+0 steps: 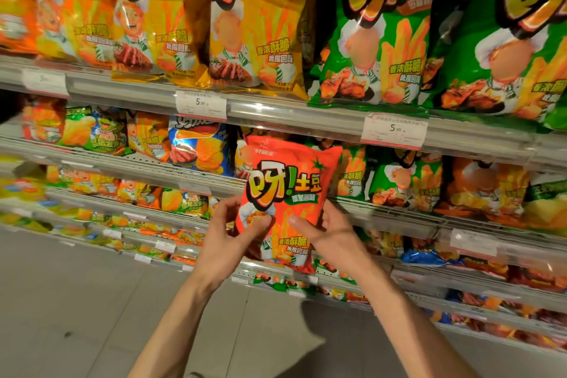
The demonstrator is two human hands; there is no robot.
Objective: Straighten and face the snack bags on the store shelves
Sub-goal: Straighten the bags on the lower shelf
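My left hand (227,235) grips the lower left side of a red snack bag (287,193), thumb curled across the printed front and the remaining fingers bent behind the edge. My right hand (329,232) grips the bag's lower right side in the same manner: thumb laid flat over the front, fingers wrapped around the back out of sight. Both hands are clamped on the bag. The bag is held in the air in front of the shelving, front face toward me, tilted slightly with its top leaning right, its upper edge overlapping the second shelf from the top. Behind its top edge, on that shelf, stand small bags of several colours, among them a green bag (405,178) just to the right and a blue bag (199,144) to the left. The shelf above carries large bags: yellow bags (254,21) on the left and centre, green large bags (377,31) on the right, all facing forward, some leaning. Two price tags (201,105) reading 5.90 are clipped to the front rail of that upper shelf (291,116). Lower shelves hold further small mixed bags, too blurred to itemise. A grey tiled floor (76,301) runs along the left.
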